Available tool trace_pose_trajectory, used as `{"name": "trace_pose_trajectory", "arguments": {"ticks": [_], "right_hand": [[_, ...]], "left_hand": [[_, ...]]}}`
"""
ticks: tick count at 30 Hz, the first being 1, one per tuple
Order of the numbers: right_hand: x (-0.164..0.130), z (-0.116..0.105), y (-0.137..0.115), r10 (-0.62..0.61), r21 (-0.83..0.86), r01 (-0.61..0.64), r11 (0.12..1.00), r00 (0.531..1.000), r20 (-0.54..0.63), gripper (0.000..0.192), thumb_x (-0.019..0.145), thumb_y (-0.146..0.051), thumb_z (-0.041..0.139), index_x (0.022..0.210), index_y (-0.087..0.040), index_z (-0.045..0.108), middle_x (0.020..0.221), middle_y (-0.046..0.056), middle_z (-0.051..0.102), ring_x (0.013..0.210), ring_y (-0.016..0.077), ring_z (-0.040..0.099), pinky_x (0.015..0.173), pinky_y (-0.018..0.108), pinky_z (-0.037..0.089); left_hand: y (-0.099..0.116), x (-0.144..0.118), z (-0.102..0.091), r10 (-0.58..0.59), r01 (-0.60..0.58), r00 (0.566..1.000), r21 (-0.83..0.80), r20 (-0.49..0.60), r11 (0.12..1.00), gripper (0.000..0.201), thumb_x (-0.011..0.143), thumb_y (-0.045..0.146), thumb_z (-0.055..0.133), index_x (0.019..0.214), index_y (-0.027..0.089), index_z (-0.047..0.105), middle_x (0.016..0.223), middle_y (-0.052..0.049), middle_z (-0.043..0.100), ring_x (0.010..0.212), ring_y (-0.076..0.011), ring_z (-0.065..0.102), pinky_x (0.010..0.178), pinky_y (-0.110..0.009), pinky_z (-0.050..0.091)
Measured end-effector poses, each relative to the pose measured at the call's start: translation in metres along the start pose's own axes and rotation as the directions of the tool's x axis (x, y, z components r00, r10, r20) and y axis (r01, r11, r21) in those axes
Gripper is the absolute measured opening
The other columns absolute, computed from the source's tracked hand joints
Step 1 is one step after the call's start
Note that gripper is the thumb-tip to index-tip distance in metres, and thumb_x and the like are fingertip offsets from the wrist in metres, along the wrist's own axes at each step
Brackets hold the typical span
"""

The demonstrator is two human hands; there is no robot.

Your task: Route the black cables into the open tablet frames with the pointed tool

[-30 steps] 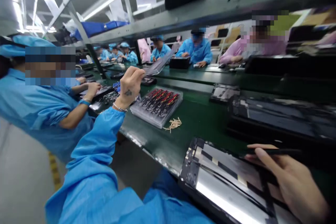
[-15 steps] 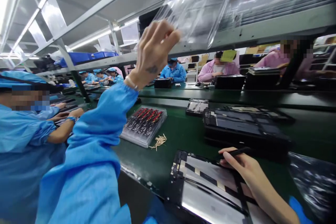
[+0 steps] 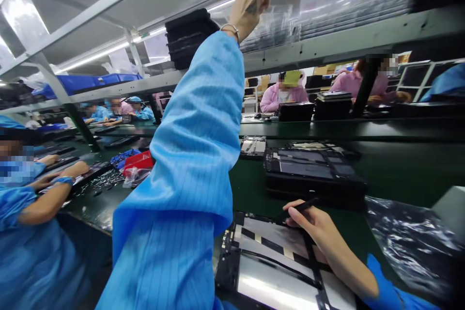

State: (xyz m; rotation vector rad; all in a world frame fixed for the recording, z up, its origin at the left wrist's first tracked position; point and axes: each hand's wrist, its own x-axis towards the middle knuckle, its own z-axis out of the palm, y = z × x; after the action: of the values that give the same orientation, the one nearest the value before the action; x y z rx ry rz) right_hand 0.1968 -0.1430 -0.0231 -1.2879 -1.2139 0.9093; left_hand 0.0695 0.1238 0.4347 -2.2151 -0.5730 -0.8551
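Observation:
My left hand [image 3: 252,7] is raised to the overhead shelf, its fingers curled at the near end of a clear plastic tray [image 3: 271,26]. The fingertips are partly hidden and the tray is blurred, but the hand appears closed on it. Low on the right, my right hand [image 3: 308,223] grips a slim black pen-like tool [image 3: 308,204]. That hand rests over the top edge of an opened tablet [image 3: 276,271], whose silver battery area and black flex cables show. My left sleeve covers part of the bench.
Behind the tablet lies a stack of tablets [image 3: 312,174]. A clear plastic bag [image 3: 410,242] is at right. The shelf beam [image 3: 327,41] crosses overhead, with black trays [image 3: 189,36] on it. A red bin [image 3: 138,162] and a co-worker's arm [image 3: 47,203] are left.
My left hand has gone up and right to the shelf, along with the clear tray. The view has turned right. My right hand stays at the tablet with the black tool.

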Motion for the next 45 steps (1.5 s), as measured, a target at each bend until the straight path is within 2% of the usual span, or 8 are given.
{"name": "trace_pose_trajectory", "arguments": {"ticks": [6, 15, 26, 35, 37, 40, 42, 45], "right_hand": [[0.002, -0.001, 0.008, -0.026, -0.016, 0.027, 1.0, 0.999, 0.031, 0.069, 0.068, -0.084, 0.071, 0.088, -0.018, 0.073, 0.086, 0.008, 0.07, 0.076, 0.0242, 0.069, 0.074, 0.037, 0.06], [-0.001, -0.001, -0.001, -0.009, -0.016, 0.009, 1.0, 1.0, 0.022, 0.071, 0.064, -0.086, 0.073, 0.086, -0.018, 0.073, 0.084, 0.008, 0.07, 0.075, 0.0247, 0.07, 0.075, 0.038, 0.06], [-0.002, -0.001, -0.005, 0.007, -0.076, -0.005, 0.997, 1.0, 0.025, 0.076, 0.063, -0.09, 0.068, 0.087, -0.018, 0.073, 0.081, 0.008, 0.07, 0.075, 0.0265, 0.071, 0.073, 0.038, 0.058], [-0.004, -0.002, -0.005, 0.015, -0.068, -0.015, 0.998, 1.0, -0.003, 0.073, 0.064, -0.087, 0.071, 0.088, -0.018, 0.073, 0.082, 0.008, 0.072, 0.075, 0.0266, 0.072, 0.072, 0.038, 0.059], [-0.005, -0.003, -0.004, 0.034, -0.066, -0.035, 0.997, 0.999, -0.004, 0.071, 0.065, -0.085, 0.072, 0.09, -0.019, 0.073, 0.084, 0.008, 0.072, 0.078, 0.0263, 0.072, 0.073, 0.037, 0.059], [-0.006, -0.004, -0.002, 0.035, -0.08, -0.035, 0.996, 0.999, 0.002, 0.065, 0.069, -0.081, 0.074, 0.091, -0.02, 0.074, 0.086, 0.007, 0.073, 0.079, 0.0262, 0.073, 0.073, 0.036, 0.058], [-0.006, -0.005, -0.001, 0.026, -0.097, -0.025, 0.995, 1.0, 0.006, 0.062, 0.072, -0.08, 0.073, 0.091, -0.021, 0.075, 0.085, 0.007, 0.073, 0.079, 0.0268, 0.073, 0.073, 0.036, 0.057], [-0.007, -0.006, -0.001, 0.008, -0.113, -0.008, 0.994, 1.0, 0.007, 0.059, 0.076, -0.079, 0.071, 0.092, -0.022, 0.075, 0.089, 0.008, 0.075, 0.081, 0.0276, 0.074, 0.075, 0.037, 0.058]], "left_hand": [[-0.004, -0.004, 0.011, -0.137, 0.139, 0.985, 0.013, -0.101, 0.99, 0.021, 0.106, 0.032, 0.056, 0.115, 0.019, 0.07, 0.123, -0.008, 0.069, 0.117, -0.0204, 0.062, 0.111, -0.044, 0.047], [-0.01, -0.025, -0.008, -0.098, 0.097, 0.994, -0.019, -0.05, 0.995, 0.021, 0.1, 0.016, 0.062, 0.119, 0.014, 0.071, 0.124, -0.005, 0.073, 0.1, -0.0121, 0.055, 0.101, -0.028, 0.044], [0.006, -0.039, -0.007, -0.112, 0.103, 0.992, 0.142, 0.052, 0.984, 0.038, 0.097, 0.018, 0.069, 0.134, 0.015, 0.062, 0.142, -0.009, 0.062, 0.121, -0.0249, 0.057, 0.109, -0.043, 0.043], [0.025, -0.059, -0.012, -0.165, 0.157, 0.986, 0.217, 0.018, 0.964, 0.046, 0.102, 0.011, 0.044, 0.148, 0.012, 0.05, 0.15, -0.013, 0.054, 0.145, -0.0335, 0.047, 0.118, -0.053, 0.033], [0.038, -0.081, 0.0, -0.126, 0.114, 0.991, 0.193, 0.053, 0.975, 0.048, 0.108, 0.018, 0.032, 0.155, 0.009, 0.041, 0.158, -0.014, 0.042, 0.154, -0.0369, 0.033, 0.123, -0.056, 0.022], [0.059, -0.136, 0.047, -0.085, 0.066, 0.958, 0.078, 0.275, 0.995, 0.046, 0.112, 0.021, 0.024, 0.152, 0.014, 0.046, 0.158, -0.014, 0.042, 0.154, -0.0322, 0.032, 0.125, -0.054, 0.021], [0.069, -0.184, 0.09, -0.168, 0.17, 0.872, 0.039, 0.46, 0.985, 0.036, 0.11, 0.024, 0.041, 0.143, 0.016, 0.055, 0.142, -0.013, 0.058, 0.136, -0.0273, 0.054, 0.118, -0.053, 0.039], [0.074, -0.249, 0.146, -0.374, 0.424, 0.678, 0.079, 0.633, 0.902, 0.041, 0.101, 0.04, 0.066, 0.133, 0.015, 0.061, 0.134, -0.012, 0.063, 0.118, -0.0246, 0.064, 0.103, -0.049, 0.056]]}}
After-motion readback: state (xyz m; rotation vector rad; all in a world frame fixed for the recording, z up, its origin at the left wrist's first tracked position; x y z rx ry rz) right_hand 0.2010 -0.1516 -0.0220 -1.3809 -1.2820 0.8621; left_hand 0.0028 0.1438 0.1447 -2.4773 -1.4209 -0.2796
